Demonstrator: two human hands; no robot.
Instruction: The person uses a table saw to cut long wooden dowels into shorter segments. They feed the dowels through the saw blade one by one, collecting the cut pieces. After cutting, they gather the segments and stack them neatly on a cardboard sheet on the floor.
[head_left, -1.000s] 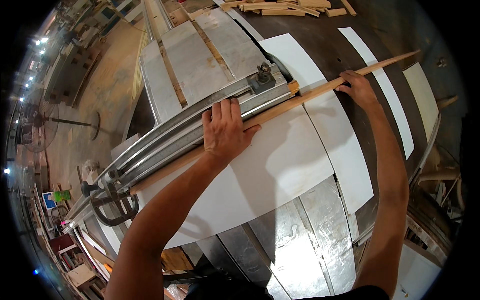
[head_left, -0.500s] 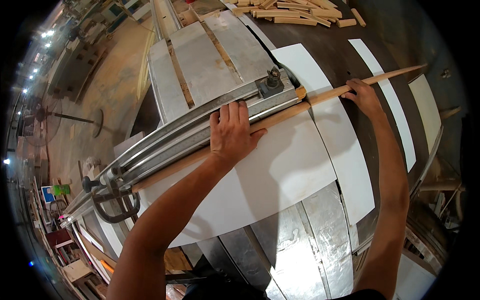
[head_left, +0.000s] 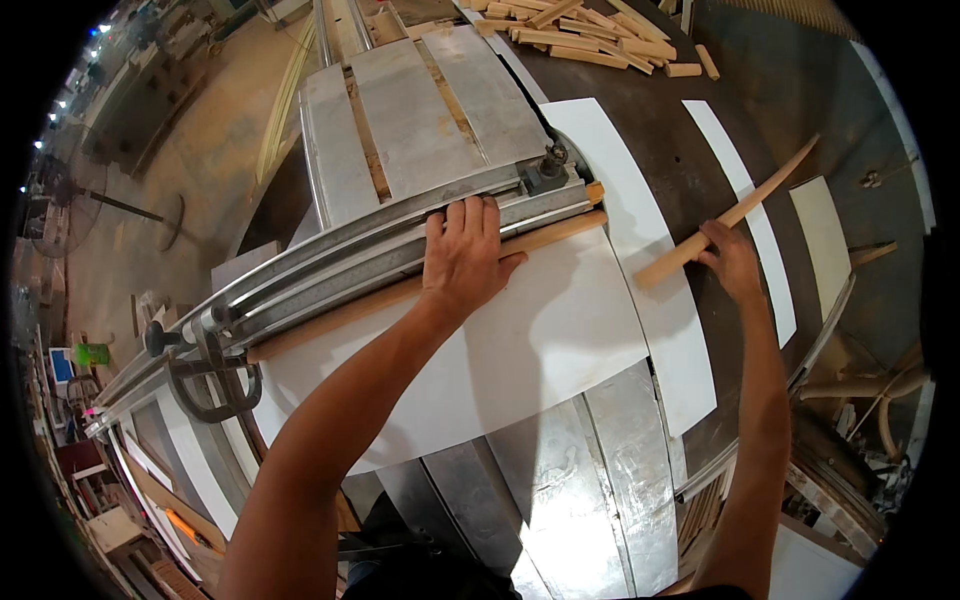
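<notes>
My left hand [head_left: 465,250] grips a long wooden strip [head_left: 560,233] against a metal fence [head_left: 545,208], its fingers hooked over the fence and its thumb on the strip's near side. The strip lies along the fence, over a white sheet [head_left: 560,320]. Farther right, my right hand [head_left: 732,262] is closed on a separate tapered wooden piece [head_left: 768,190]. One blunt end of that piece points toward the fence, and its thin end points up to the right. A gap parts the two pieces.
A slotted metal table [head_left: 430,110] extends beyond the fence. Small wooden offcuts [head_left: 570,40] lie heaped at the far side. A dark knobbed stop [head_left: 545,172] sits on the fence's right end, and a clamp [head_left: 212,390] on its left. White strips [head_left: 750,200] lie on the dark surface.
The wood, one continuous length earlier, is now in two pieces. My right hand has moved its piece away from the fence and turned it; my left hand keeps its hold.
</notes>
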